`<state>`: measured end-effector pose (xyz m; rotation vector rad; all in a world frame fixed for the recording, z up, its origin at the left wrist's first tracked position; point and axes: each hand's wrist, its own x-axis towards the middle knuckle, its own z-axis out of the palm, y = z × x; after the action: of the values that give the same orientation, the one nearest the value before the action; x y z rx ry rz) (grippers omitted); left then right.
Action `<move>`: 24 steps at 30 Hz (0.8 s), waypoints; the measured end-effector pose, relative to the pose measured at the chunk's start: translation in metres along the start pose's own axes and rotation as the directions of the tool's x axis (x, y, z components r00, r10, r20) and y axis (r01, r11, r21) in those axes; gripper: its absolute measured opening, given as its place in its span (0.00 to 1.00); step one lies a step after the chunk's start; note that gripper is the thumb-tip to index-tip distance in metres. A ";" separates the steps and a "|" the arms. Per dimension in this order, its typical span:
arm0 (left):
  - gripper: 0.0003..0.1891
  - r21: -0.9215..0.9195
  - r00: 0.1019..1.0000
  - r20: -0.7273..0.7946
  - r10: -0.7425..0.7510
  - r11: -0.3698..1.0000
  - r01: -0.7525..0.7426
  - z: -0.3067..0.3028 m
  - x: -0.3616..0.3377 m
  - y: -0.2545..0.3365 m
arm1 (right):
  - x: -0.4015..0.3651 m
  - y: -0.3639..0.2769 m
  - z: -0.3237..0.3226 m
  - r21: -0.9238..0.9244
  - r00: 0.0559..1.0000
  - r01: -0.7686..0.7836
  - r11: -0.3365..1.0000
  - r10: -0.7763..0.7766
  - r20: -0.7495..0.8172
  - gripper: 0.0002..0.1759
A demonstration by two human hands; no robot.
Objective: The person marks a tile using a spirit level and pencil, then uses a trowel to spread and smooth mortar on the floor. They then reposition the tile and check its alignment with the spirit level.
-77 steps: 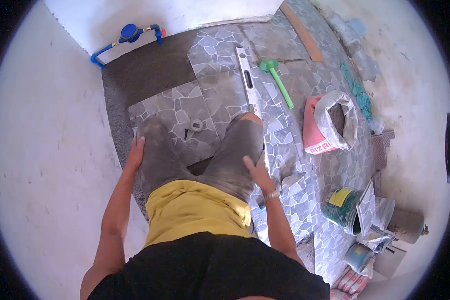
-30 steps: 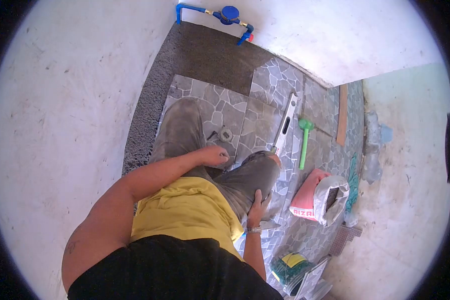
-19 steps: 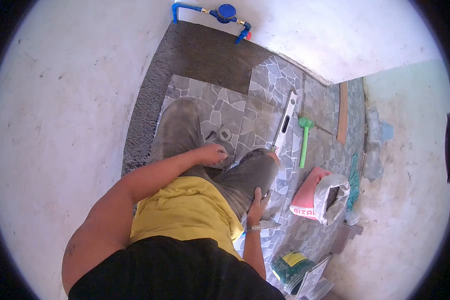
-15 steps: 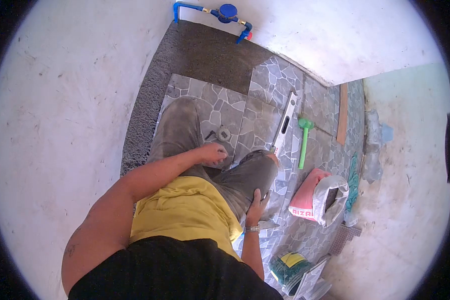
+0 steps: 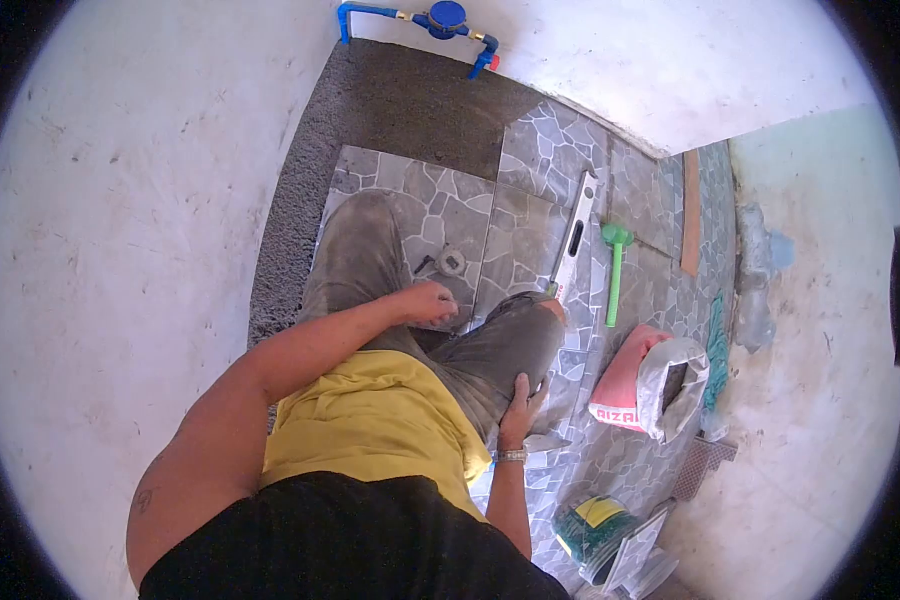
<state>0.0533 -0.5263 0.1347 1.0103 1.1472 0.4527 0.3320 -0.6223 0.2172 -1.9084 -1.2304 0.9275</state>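
Since the earlier frame, my left hand (image 5: 428, 302) has moved from the outer thigh to between the legs, fingers partly curled; I cannot tell whether they hold anything. Near it, the round grey tool (image 5: 452, 262) lies on a floor tile (image 5: 450, 205). My right hand (image 5: 518, 410) rests open against the other thigh, fingers spread, near a trowel (image 5: 544, 443). Beyond lie a spirit level (image 5: 567, 262), green mallet (image 5: 614, 280) and open sack (image 5: 627, 385).
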 end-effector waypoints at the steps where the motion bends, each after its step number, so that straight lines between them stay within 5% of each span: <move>1: 0.20 0.145 0.996 0.067 0.060 0.987 -0.069 0.000 0.006 -0.006 | -0.001 -0.001 0.000 0.008 1.000 0.005 1.000 -0.005 -0.006 0.41; 3: 0.21 0.405 0.964 0.220 0.147 0.886 -0.227 -0.001 0.014 -0.011 | -0.003 -0.003 -0.001 0.004 0.999 -0.004 1.000 0.004 -0.033 0.41; 6: 0.22 0.752 0.946 0.324 0.018 0.602 -0.269 0.020 0.005 -0.006 | -0.002 0.003 -0.002 0.020 1.000 -0.006 1.000 0.006 -0.009 0.41; 10: 0.22 0.708 0.937 0.346 0.050 0.641 -0.296 0.024 0.010 -0.020 | 0.000 0.018 -0.006 0.012 1.000 0.002 1.000 -0.002 -0.006 0.41; 13: 0.21 0.482 0.947 0.212 0.240 0.818 -0.315 0.017 0.014 -0.021 | -0.001 0.016 -0.007 -0.008 1.000 0.009 1.000 -0.009 -0.012 0.42; 16: 0.19 0.434 0.978 0.115 0.177 0.876 -0.210 0.008 0.013 -0.008 | -0.004 0.015 -0.008 0.023 1.000 -0.002 1.000 0.003 -0.006 0.42; 24: 0.18 0.463 0.937 0.138 0.321 0.816 -0.347 0.013 0.025 -0.032 | -0.003 0.016 -0.006 -0.109 0.997 0.007 0.994 -0.015 -0.074 0.43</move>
<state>0.0687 -0.5295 0.0948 1.6718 1.0553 0.4206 0.3434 -0.6315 0.2081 -2.0005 -1.2684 0.7900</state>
